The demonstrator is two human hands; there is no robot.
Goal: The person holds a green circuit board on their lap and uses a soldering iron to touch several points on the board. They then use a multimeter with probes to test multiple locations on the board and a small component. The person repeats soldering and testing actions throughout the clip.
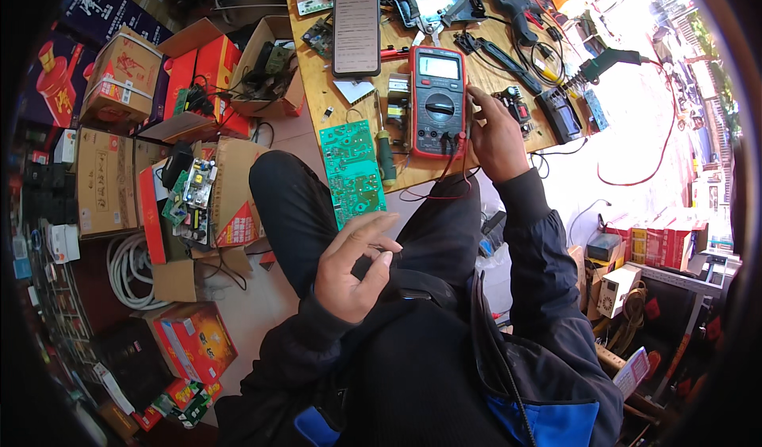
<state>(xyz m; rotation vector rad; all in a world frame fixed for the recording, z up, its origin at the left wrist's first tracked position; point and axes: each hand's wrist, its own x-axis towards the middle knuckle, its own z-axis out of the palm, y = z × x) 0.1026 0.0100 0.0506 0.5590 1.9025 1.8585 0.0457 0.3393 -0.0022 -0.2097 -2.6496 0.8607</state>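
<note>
My right hand (498, 136) is at the right side of a red and grey multimeter (439, 88), its fingers curled against the case edge. The multimeter lies face up at the table's near edge, its display lit and leads plugged in at the bottom. Over my lap, my left hand (353, 268) is closed, thumb and fingertips drawn together; a tiny dark bit shows at the tips, too small to name. Just beyond it, a green circuit board (352, 165) juts over the table edge. Between board and meter is a green-handled screwdriver (386, 158).
A phone (356, 32) lies beyond the board on the wooden table (312, 78). To the right are a soldering iron (607, 64), its stand (560, 115) and a glue gun (516, 14). Red and black leads (452, 179) hang over the edge. Cartons (238, 157) with electronics stand left.
</note>
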